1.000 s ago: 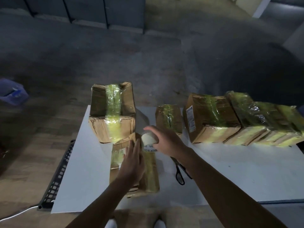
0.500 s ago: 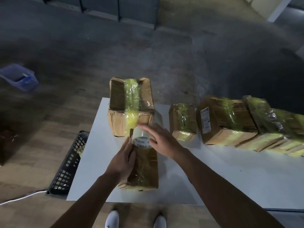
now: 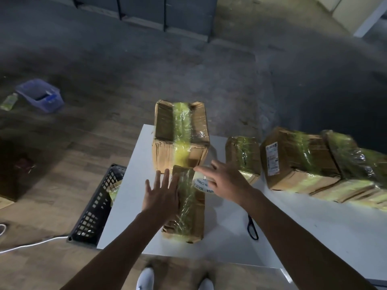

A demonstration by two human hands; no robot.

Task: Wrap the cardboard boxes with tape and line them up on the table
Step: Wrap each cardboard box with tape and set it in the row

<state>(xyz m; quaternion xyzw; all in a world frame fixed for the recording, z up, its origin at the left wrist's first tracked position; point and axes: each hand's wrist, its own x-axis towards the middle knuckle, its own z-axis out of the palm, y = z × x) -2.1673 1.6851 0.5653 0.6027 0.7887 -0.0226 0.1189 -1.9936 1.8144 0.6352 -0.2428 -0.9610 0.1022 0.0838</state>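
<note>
A long narrow brown cardboard box (image 3: 190, 216) lies near the front edge of the white table (image 3: 230, 245), its length running from 6 to 12 o'clock and a strip of clear yellowish tape down its top. The left hand (image 3: 161, 195) lies flat on the box's left side, fingers straight and spread wide, pointing to 12. The right hand (image 3: 226, 181) reaches in from 4 o'clock and covers a white tape roll (image 3: 201, 184) standing at the box's far end. Its fingers stretch toward 10, and the thumb seems hooked over the roll's rim, though the grip is partly hidden.

At 12 o'clock, touching the narrow box's far end, sits a larger taped cardboard box (image 3: 181, 135). At 2 o'clock is a small taped cardboard box (image 3: 243, 155), and past it, toward 3, a row of wrapped cardboard boxes (image 3: 299, 160) set side by side. Black-handled scissors (image 3: 252, 228) lie on the table at 4 o'clock, partly under the right forearm. A black plastic crate (image 3: 98, 204) stands on the floor at 9 o'clock against the table's edge. A blue plastic tub (image 3: 39, 95) sits well away at 10.
</note>
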